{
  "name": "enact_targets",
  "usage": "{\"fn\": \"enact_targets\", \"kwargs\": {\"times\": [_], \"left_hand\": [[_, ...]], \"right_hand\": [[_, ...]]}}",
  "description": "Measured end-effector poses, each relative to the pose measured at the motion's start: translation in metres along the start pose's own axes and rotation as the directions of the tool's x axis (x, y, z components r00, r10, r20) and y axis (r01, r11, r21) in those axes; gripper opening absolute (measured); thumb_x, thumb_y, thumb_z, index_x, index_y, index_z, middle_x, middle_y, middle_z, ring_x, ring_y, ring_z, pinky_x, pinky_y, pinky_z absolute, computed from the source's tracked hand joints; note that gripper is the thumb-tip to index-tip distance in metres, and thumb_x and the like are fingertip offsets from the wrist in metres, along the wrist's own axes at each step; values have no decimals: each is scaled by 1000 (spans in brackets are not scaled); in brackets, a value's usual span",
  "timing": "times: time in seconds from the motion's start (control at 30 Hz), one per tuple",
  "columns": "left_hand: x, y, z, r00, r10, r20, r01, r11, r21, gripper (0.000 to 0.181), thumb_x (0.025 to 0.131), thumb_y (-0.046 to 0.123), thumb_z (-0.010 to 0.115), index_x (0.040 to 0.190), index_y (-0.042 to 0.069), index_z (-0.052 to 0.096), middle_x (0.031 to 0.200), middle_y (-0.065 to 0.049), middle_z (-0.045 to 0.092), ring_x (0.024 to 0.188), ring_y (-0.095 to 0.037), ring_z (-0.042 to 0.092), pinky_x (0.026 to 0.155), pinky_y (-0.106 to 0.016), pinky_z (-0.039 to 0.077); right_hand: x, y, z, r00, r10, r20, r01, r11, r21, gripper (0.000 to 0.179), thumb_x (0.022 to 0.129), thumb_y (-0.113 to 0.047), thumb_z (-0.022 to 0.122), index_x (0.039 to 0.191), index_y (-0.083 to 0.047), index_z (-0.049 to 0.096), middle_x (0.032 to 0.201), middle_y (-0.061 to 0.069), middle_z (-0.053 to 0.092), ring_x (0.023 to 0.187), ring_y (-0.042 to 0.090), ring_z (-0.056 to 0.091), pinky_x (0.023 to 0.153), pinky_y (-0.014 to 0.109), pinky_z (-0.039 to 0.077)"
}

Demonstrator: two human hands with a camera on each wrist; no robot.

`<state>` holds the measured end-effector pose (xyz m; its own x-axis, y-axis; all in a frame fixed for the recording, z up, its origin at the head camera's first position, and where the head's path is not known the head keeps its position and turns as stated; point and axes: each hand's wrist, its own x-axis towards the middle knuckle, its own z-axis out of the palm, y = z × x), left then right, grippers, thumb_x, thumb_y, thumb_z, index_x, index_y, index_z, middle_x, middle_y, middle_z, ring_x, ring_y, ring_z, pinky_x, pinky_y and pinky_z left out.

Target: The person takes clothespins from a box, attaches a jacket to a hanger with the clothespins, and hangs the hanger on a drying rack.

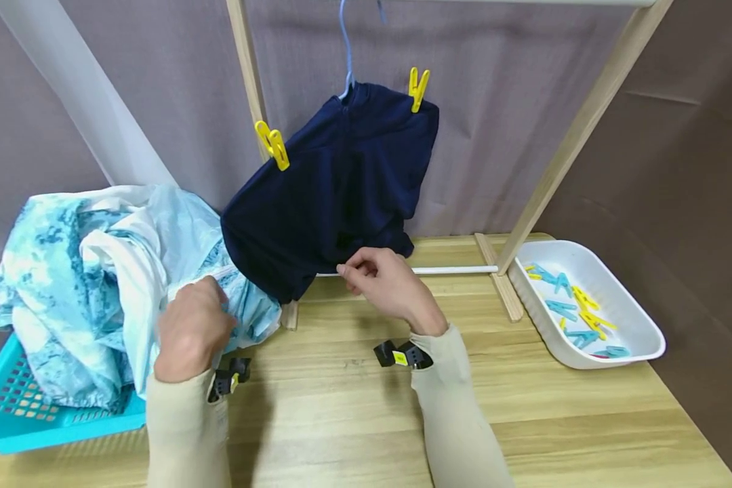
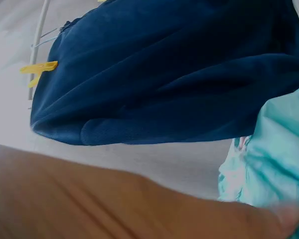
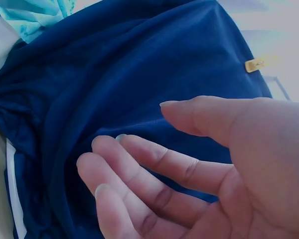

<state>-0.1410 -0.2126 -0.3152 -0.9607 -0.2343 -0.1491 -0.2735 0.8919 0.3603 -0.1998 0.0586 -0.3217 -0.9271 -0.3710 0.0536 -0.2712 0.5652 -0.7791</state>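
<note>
A navy garment (image 1: 335,183) hangs from a light blue hanger (image 1: 347,47). One yellow clothespin (image 1: 272,145) clips its left upper edge, and another yellow clothespin (image 1: 419,89) its right. My right hand (image 1: 387,285) is in front of the garment's lower hem; in the right wrist view its fingers (image 3: 139,184) are loosely bent, thumb apart, holding nothing. On the left, a light blue and white tie-dyed cloth (image 1: 122,230) is heaped. My left hand (image 1: 195,329) is at this cloth with curled fingers and seems to grip it; its fingertips are hidden in the head view.
The cloth lies over a turquoise basket (image 1: 67,428). A wooden rack post (image 1: 585,135) and a white lower bar (image 1: 454,270) stand behind my hands. At the right, a white tub (image 1: 637,325) holds several blue and yellow clothespins. Bare wooden tabletop (image 1: 329,420) lies between my arms.
</note>
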Motion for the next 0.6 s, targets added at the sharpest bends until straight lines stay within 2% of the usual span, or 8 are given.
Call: {"fn": "enact_targets", "kwargs": {"times": [0.1, 0.17, 0.27, 0.37, 0.43, 0.5, 0.6], "left_hand": [[4, 0, 0, 1000, -13, 11, 13, 1000, -10, 2, 78, 6, 67, 80, 7, 67, 86, -21, 65, 78, -39, 62, 61, -47, 47], [4, -1, 0, 1000, -7, 18, 8, 999, -33, 5, 76, 5, 65, 72, 8, 65, 78, -16, 62, 71, -35, 59, 56, -41, 44], [-1, -4, -2, 1000, 15, -11, -16, 995, -103, 15, 73, 1, 59, 62, 9, 54, 61, -6, 46, 58, -26, 47, 48, -34, 36], [-8, -8, -7, 996, 37, -78, -52, 979, -197, 11, 76, -1, 54, 69, 7, 55, 59, -2, 39, 54, -21, 41, 46, -31, 33], [-12, -12, -12, 989, 63, -136, -93, 970, -226, 5, 82, 2, 54, 81, 2, 60, 64, -6, 48, 59, -22, 47, 48, -31, 36], [-16, -15, -17, 980, 74, -186, -120, 961, -248, 14, 89, 7, 57, 96, -2, 64, 77, -12, 60, 66, -24, 55, 52, -31, 41], [-24, -16, -24, 968, 85, -234, -148, 952, -267, 23, 94, 17, 63, 106, -2, 65, 93, -17, 67, 76, -25, 59, 57, -31, 45]], "right_hand": [[0, 1, -4, 1000, -7, -4, 7, 1000, -8, 22, 102, -32, 62, 98, -14, 73, 86, 1, 72, 77, 14, 69, 70, 32, 54], [0, 2, -5, 1000, -11, -7, 11, 1000, -9, 21, 103, -31, 62, 99, -14, 73, 87, 2, 72, 78, 14, 69, 70, 31, 53], [-1, 2, -6, 1000, -19, -9, 19, 1000, 0, 20, 102, -31, 62, 101, -13, 73, 87, 2, 72, 78, 14, 69, 70, 32, 53], [-3, -1, -5, 999, -54, 7, 54, 998, 31, 18, 102, -29, 63, 102, -13, 73, 88, 2, 73, 78, 14, 68, 71, 31, 53], [-3, -5, -3, 995, -96, 23, 95, 994, 55, 17, 102, -27, 63, 103, -13, 73, 88, 3, 73, 77, 14, 67, 71, 31, 53], [-5, -11, 2, 986, -160, 42, 156, 984, 81, 15, 102, -25, 64, 103, -13, 73, 88, 3, 73, 77, 14, 66, 71, 29, 53], [-8, -24, 13, 960, -270, 72, 262, 959, 104, 13, 102, -23, 64, 104, -15, 73, 89, 0, 72, 78, 11, 65, 72, 26, 53]]}}
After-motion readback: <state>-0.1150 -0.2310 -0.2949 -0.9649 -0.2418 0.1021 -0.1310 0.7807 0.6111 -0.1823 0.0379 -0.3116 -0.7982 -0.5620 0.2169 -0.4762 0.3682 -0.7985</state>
